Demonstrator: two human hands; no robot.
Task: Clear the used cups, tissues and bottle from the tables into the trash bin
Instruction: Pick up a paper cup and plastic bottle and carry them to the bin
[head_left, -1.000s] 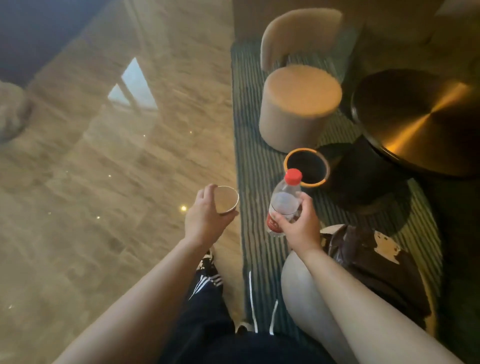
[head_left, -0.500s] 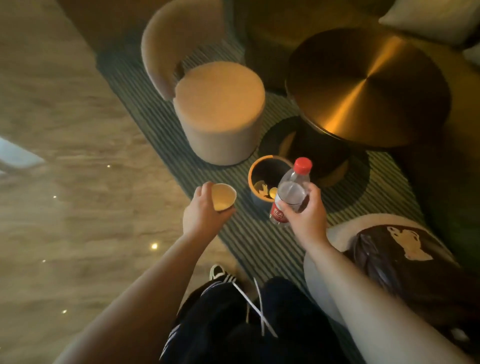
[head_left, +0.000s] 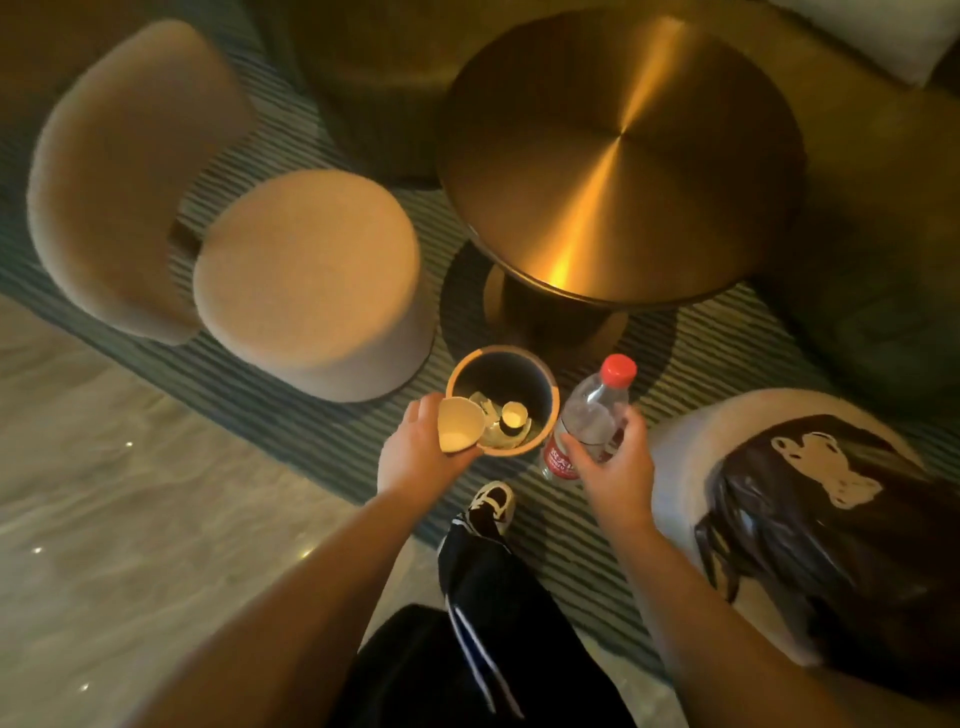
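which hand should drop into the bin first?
Left. The left hand holds the paper cup right over the trash bin rim; the right hand holds the bottle just outside it.

The trash bin (head_left: 545, 387) stands on the rug (head_left: 332, 436) at the centre of the frame, just below the round worktop (head_left: 618, 156) and to the lower right of the chair (head_left: 234, 228), which fills the upper left. Inside the bin lie a cup (head_left: 514, 415) and other scraps. The left hand (head_left: 421, 457) holds a paper cup (head_left: 460, 431) over the bin's left rim; the right hand (head_left: 615, 467) holds the bottle (head_left: 587, 415) just right of the bin — cap toward the worktop. A second seat (head_left: 680, 457) sits at lower right with a bag (head_left: 831, 545) on it. Bare floor (head_left: 130, 493) spreads across the lower left, the person's shoe (head_left: 491, 506) at the rug's edge.
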